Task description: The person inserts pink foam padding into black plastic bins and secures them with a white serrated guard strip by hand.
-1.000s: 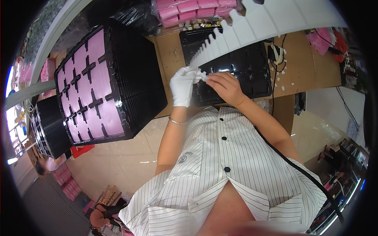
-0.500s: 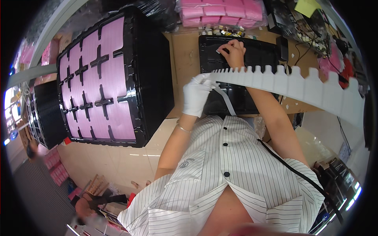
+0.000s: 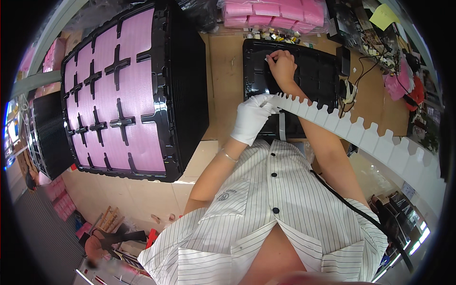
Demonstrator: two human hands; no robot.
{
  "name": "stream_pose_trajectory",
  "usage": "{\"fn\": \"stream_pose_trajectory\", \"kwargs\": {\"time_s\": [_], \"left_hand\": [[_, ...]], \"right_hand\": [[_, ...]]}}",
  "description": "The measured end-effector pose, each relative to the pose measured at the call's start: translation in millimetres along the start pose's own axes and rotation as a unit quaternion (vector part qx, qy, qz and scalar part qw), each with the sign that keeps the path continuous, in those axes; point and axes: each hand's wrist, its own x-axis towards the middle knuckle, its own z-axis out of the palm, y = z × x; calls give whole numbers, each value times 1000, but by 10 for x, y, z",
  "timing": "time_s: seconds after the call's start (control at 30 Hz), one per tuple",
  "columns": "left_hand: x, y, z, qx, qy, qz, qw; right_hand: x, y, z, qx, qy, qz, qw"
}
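My left hand (image 3: 253,118), in a white glove, is closed on the near end of a long white notched strip (image 3: 339,124). The strip stretches right across my right forearm, its tooth-like tabs along the upper edge. Below the glove, a narrow white tail (image 3: 282,126) hangs over the near side of a black moulded plastic tray (image 3: 316,65). My bare right hand (image 3: 283,67) is over the upper left part of this tray, thumb and fingers pinched. A small white piece (image 3: 267,59) shows at those fingertips; whether it touches the tray I cannot tell.
At left stands a tall stack of black trays (image 3: 187,90) with pink sheets (image 3: 135,90) on top. Pink bundles in clear plastic (image 3: 275,14) lie beyond the work tray. Cables (image 3: 375,61) and a yellow note (image 3: 384,17) are at far right. A person (image 3: 102,244) is at lower left.
My left hand has moved right and slightly nearer with the strip, whose far part now slopes lower. My right hand stays pinched over the tray's upper left part.
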Motion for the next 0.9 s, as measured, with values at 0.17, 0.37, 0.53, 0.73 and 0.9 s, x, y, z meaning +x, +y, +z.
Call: {"fn": "stream_pose_trajectory", "kwargs": {"time_s": [0.17,0.37,0.53,0.73,0.9], "left_hand": [[27,-9,-61,-10,4,0,1000],[42,52,-125,13,23,5,1000],[79,72,-106,15,35,-3,999],[64,60,-100,15,38,17,999],[32,84,-87,23,50,29,998]], "right_hand": [[7,54,35,-21,9,-14,1000],[-22,112,-83,79,2,-185,980],[81,146,-77,70,-9,-173,982],[27,56,33,10,46,-121,991],[27,73,95,-4,67,-88,994]]}}
